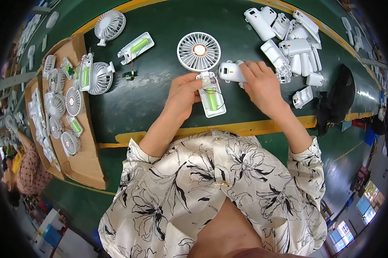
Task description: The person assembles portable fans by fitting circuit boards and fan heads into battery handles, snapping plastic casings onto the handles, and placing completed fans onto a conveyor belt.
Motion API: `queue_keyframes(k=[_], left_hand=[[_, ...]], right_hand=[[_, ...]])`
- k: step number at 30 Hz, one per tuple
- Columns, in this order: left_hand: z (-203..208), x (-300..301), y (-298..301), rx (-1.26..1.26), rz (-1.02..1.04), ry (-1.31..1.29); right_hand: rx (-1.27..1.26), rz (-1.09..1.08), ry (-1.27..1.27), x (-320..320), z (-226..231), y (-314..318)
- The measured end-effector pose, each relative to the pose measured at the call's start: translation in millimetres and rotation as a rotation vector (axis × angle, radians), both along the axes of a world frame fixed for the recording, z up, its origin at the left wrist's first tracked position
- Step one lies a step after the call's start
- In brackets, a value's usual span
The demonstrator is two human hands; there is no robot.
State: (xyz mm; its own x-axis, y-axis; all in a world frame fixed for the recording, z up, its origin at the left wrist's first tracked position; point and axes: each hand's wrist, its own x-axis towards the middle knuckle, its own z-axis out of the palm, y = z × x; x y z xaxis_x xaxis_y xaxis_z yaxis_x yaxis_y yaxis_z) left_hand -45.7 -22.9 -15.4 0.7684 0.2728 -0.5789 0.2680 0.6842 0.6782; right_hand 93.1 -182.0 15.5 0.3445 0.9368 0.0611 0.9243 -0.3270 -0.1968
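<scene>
Evidently, your left grip (179, 95) is closed on the white fan (198, 51) where its head meets the open handle (220, 111), with your thumb and fingers pinching that upper end. Holding it there probably steadies both parts at once and leaves the green battery (213, 102) and its thin dark wire uncovered. The fan is straight in front of you over the worktop (153, 92), grille away from you and handle toward you, an arrangement that seems to give you a clear look into the cavity. Whether the handle rests on the surface or is slightly raised, you cannot tell from this angle.

Your right grip (261, 84) is closed around a white shell (231, 72), smooth outside up, its end just beside the fan's neck. Your fingers hold it from the far end, likely so the near end stays free.

The shell pile (295, 43) sits ahead to your right, presumably within easy reach of that hand. On your left, the cardboard box (89, 161) holds more fans, while another open handle (136, 47) lies with its battery upward, wired to a small circuit board (128, 75).
</scene>
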Motion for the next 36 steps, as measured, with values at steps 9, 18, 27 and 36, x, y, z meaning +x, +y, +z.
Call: queue_keyframes(k=[9,18,27,36], left_hand=[[3.5,-0.2,-2.0,-0.015,0.022,0.006],[6.9,1.5,-5.5,-0.152,0.122,-0.025],[14.3,2.0,-6.8,-0.165,0.164,-0.045],[8.6,-0.6,-5.7,-0.167,0.116,-0.08]], right_hand=[[0.311,-0.474,0.556,-56.7,25.1,-17.3],[0.312,-0.257,0.381,-76.4,22.6,7.6],[0.258,-0.198,0.233,-75.1,20.3,34.3],[0.255,-0.18,0.206,-74.1,12.7,33.7]])
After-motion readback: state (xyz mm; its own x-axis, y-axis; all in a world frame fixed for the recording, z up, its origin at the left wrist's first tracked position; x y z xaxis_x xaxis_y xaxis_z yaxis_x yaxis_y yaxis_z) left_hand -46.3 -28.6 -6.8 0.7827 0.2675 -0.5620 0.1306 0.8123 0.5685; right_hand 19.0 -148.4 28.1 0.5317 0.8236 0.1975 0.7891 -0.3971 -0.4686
